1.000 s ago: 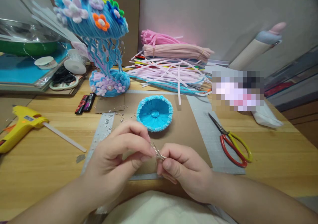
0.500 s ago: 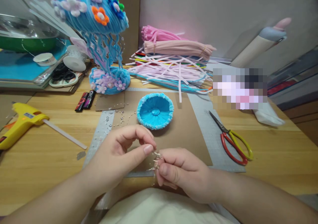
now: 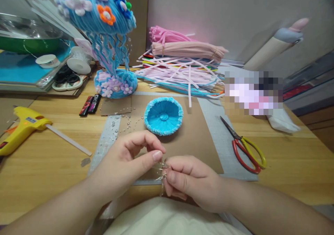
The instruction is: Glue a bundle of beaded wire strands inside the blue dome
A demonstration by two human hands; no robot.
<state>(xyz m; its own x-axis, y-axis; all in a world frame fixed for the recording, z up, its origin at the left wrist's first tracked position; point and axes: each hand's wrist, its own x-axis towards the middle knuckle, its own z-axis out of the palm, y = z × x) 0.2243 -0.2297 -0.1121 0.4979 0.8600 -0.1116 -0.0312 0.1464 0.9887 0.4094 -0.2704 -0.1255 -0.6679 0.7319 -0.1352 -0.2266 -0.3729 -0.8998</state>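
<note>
Clear beaded strings (image 3: 162, 170) are bunched between my hands, with short strand ends poking out and a bit hanging below. My right hand (image 3: 190, 179) is closed, pinching the bunch between thumb and forefinger. My left hand (image 3: 138, 155) is pinched at the top of the same bunch, its thumb and fingertips almost together. Just beyond the hands lies a blue fuzzy-rimmed bowl shape (image 3: 164, 116), hollow side up, with a round button-like disc inside. Loose clear beads (image 3: 127, 123) are scattered left of it.
A brown cardboard sheet (image 3: 203, 141) lies on a grey mat. Scissors (image 3: 241, 141) rest at right, a yellow glue gun (image 3: 28, 123) at left. Behind stand a blue flowered pipe-cleaner jellyfish (image 3: 104, 19) and pipe-cleaner bundles (image 3: 188, 50). Two small dark tubes (image 3: 90, 105) lie nearby.
The strand ends between my fingers have shifted slightly, and my left fingertips have moved a little to the right. Everything else stays in place apart from a slight camera shift.
</note>
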